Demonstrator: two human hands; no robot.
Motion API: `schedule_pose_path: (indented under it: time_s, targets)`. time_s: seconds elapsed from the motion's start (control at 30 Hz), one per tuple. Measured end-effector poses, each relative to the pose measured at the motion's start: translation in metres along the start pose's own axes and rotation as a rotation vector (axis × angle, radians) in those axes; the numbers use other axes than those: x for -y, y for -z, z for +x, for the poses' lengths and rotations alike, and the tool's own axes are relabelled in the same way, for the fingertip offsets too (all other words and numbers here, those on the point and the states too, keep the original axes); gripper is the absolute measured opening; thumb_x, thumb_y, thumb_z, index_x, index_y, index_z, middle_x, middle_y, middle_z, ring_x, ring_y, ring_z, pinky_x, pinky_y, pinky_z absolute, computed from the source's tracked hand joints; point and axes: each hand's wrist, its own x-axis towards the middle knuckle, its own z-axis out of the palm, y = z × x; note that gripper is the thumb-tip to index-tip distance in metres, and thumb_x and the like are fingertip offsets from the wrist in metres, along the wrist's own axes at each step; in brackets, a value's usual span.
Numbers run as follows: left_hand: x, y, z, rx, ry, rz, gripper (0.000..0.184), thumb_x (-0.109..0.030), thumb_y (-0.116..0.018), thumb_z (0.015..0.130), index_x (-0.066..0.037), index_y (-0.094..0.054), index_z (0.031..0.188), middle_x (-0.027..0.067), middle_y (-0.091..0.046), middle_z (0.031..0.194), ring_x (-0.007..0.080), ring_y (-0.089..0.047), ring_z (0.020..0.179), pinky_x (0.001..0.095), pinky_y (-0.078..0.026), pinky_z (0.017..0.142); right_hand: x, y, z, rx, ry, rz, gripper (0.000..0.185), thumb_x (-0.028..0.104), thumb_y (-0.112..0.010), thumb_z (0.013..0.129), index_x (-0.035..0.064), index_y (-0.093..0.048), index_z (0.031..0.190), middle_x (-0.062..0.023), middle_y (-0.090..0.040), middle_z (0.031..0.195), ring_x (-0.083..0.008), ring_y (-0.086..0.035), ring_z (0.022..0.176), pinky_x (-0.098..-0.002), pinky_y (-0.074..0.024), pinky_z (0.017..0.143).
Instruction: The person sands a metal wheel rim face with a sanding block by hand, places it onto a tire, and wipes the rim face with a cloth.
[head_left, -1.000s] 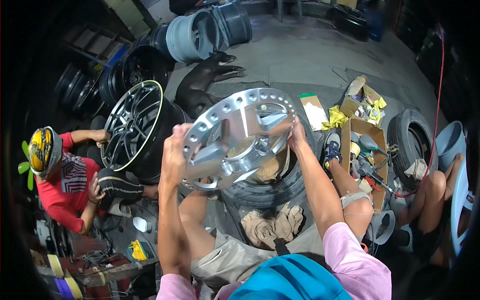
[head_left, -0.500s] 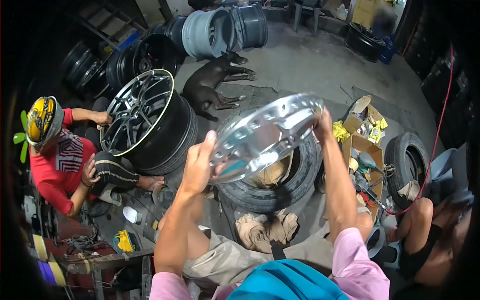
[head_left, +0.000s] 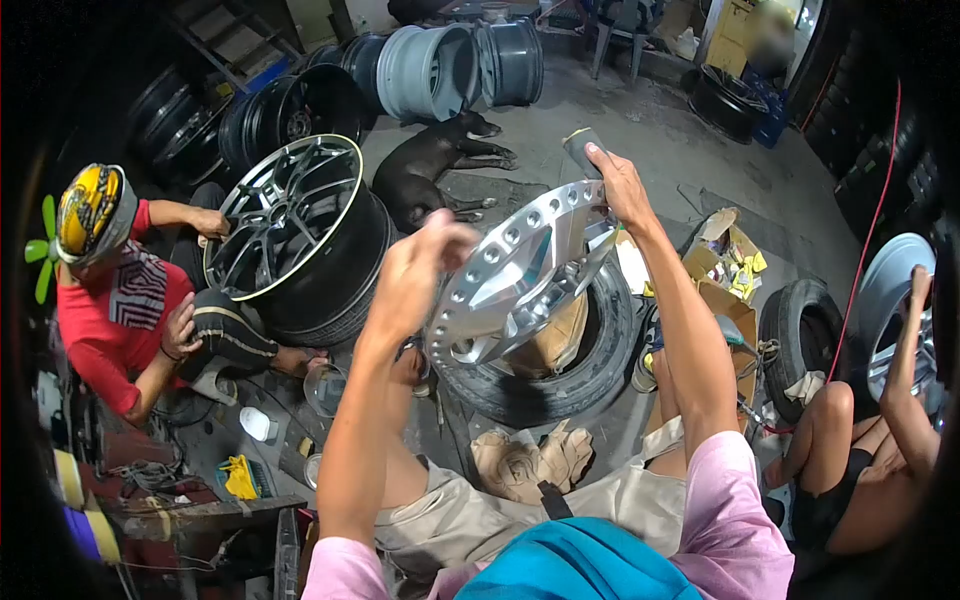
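The left hand's fingers (head_left: 458,236), half-open and blurred, have just come away from the silver wheel face (head_left: 500,265) and hold nothing visible. The right hand (head_left: 622,190) grips its upper edge beside a small grey roll (head_left: 579,152), apparently supporting it alone, tilted above the tyre's (head_left: 540,398) near rim.

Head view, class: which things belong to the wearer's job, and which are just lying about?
Probably the job:
- silver wheel disc
- grey pad in right hand
- perhaps the tyre underneath

Apparently just lying about:
- white container
- yellow cloth
- black dog
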Motion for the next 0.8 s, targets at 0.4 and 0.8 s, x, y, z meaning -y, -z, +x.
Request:
schedule_pose_path:
  time_s: [0.4, 0.8]
  targets:
    - [-0.004, -0.069, 0.046, 0.079, 0.222, 0.264, 0.083, -0.066, -0.034, 0.110, 0.007, -0.061, 0.082, 0.0120, -0.057, 0.067, 0.0208, -0.059, 0.068, 0.0411, -0.049, 0.073, -0.003, 0.032, -0.067, -0.689, 0.222, 0.036, 0.050, 0.042, -0.048, 0.113, -0.0055, -0.064, 0.116, -0.0149, -0.071, 0.117, -0.0188, -0.067, 0.098, -0.0346, -0.0540, 0.084]
    - [0.004, -0.078, 0.034, -0.074, 0.220, 0.195, 0.078, -0.059, -0.027, 0.113, 0.004, -0.062, 0.083, 0.0084, -0.055, 0.067, 0.0199, -0.053, 0.068, 0.0406, -0.046, 0.070, -0.008, -0.090, -0.204, -0.262, 0.499, -0.295, 0.040, 0.014, -0.075, 0.093, 0.0103, -0.074, 0.133, -0.0078, -0.047, 0.085, -0.0257, -0.052, 0.082, -0.0398, -0.0433, 0.075]
